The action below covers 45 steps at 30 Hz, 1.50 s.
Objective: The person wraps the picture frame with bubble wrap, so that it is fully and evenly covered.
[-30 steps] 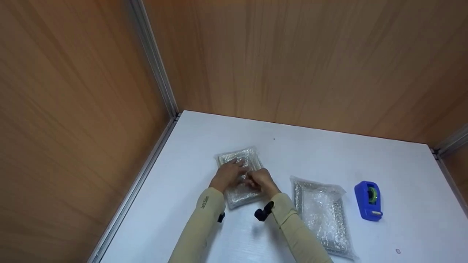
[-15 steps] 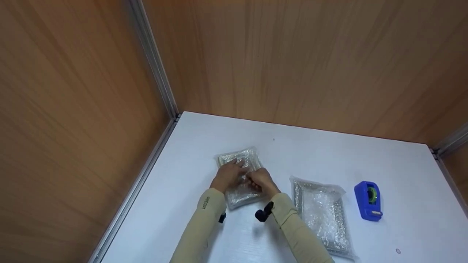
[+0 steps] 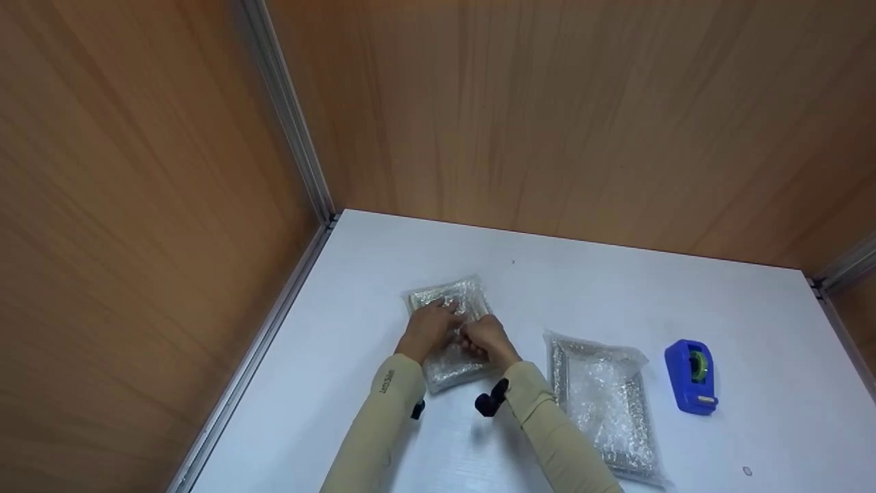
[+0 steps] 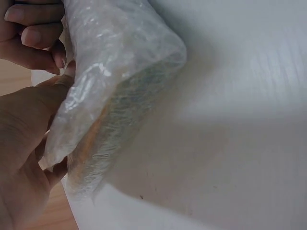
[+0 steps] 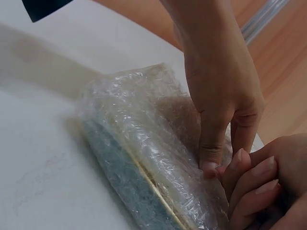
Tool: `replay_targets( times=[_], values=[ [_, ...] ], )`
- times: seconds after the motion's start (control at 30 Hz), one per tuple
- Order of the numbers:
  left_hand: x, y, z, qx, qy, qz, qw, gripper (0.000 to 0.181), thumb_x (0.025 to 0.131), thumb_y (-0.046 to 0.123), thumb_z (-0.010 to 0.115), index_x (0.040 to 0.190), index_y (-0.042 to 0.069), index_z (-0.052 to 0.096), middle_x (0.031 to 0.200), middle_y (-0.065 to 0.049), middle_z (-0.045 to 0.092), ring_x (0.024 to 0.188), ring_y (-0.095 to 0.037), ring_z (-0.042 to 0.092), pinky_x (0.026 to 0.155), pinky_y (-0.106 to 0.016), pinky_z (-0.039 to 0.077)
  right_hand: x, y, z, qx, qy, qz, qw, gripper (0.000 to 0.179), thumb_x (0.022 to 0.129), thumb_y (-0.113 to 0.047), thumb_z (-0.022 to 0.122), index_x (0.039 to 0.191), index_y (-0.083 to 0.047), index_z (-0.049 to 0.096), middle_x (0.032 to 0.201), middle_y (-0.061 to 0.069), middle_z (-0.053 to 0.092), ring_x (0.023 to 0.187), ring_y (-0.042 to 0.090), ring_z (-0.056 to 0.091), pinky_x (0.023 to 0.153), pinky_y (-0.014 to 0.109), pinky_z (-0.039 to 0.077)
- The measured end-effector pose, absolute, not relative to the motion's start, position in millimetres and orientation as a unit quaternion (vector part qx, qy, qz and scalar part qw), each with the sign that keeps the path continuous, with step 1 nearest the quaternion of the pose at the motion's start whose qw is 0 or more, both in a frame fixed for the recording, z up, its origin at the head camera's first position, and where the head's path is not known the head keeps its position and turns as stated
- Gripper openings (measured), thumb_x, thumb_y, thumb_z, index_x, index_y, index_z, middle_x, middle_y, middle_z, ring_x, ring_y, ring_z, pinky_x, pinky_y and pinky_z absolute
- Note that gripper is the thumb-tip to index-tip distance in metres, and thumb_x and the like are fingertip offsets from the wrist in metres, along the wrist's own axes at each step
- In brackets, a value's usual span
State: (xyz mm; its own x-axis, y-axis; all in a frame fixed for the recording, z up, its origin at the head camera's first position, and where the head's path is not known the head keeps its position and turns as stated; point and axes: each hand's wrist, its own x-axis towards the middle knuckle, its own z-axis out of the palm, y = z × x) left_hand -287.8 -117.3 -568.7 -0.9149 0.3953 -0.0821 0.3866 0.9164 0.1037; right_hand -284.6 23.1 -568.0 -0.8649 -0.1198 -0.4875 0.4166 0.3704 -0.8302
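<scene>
A flat rectangular package in clear bubble wrap [image 3: 452, 375] lies on the white table beneath both hands. A golden edge shows through its side in the right wrist view. My left hand [image 3: 426, 330] rests on the package with fingers spread, its thumb pressing the bubble wrap [image 5: 144, 124] near the right fingertips. Curled fingers of my right hand [image 3: 488, 338] pinch at the wrap's surface right beside that thumb. What exactly sits between the right fingertips is hidden. In the left wrist view, a loose fold of wrap [image 4: 100, 81] stands out over the package's side.
A second bubble-wrapped package [image 3: 602, 404], with a silvery border, lies to the right. Beyond it stands a blue tape dispenser [image 3: 690, 376] with a green roll. Wood-patterned panels [image 3: 547, 123] enclose the table's back and left. A small mark [image 3: 746, 471] is near the front right.
Almost nothing differs. Both hands stay on the same spot of the package, with only slight shifts of the right fingers and the sleeves.
</scene>
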Motion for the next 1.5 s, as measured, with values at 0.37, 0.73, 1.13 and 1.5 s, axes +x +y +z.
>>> replay_targets(
  times=[0.37,0.73,1.13,1.5],
  values=[
    [-288.3,-116.5,-568.5,0.207,0.977,0.037,0.040,0.038,0.087,0.024,0.063,0.124,0.032,0.058,0.141,0.000,0.043,0.128,-0.027,0.039,0.102,-0.041,0.038,-284.1,21.8,-572.7,0.062,0.830,-0.509,0.219,0.021,0.074,-0.004,0.047,0.064,-0.001,0.065,0.051,0.003,0.054,0.038,0.011,0.039,0.032,0.022,0.029],
    [-290.2,-115.4,-559.2,0.201,0.974,0.025,0.103,0.041,0.090,0.025,0.058,0.130,0.032,0.052,0.146,0.000,0.034,0.133,-0.027,0.031,0.105,-0.042,0.033,-285.9,28.8,-569.2,0.022,0.885,-0.402,0.233,0.032,0.085,-0.013,0.053,0.055,-0.005,0.061,0.045,0.001,0.049,0.036,0.011,0.037,0.033,0.024,0.029],
    [-289.8,-116.8,-562.7,0.196,0.976,0.044,0.085,0.042,0.089,0.023,0.060,0.130,0.030,0.053,0.144,-0.001,0.038,0.131,-0.028,0.035,0.104,-0.043,0.035,-273.1,27.0,-572.0,-0.044,0.952,-0.284,0.105,0.021,0.080,-0.026,0.068,0.072,-0.008,0.059,0.061,0.003,0.055,0.052,0.018,0.050,0.044,0.031,0.039],
    [-289.2,-121.6,-564.6,0.198,0.975,0.069,0.079,0.046,0.088,0.023,0.061,0.132,0.031,0.050,0.146,-0.001,0.034,0.134,-0.028,0.031,0.105,-0.046,0.033,-248.4,19.6,-589.6,-0.149,0.962,-0.211,-0.086,0.032,0.090,-0.016,0.056,0.119,-0.005,0.055,0.083,0.015,0.062,0.065,0.032,0.060,0.050,0.044,0.047]
  ],
)
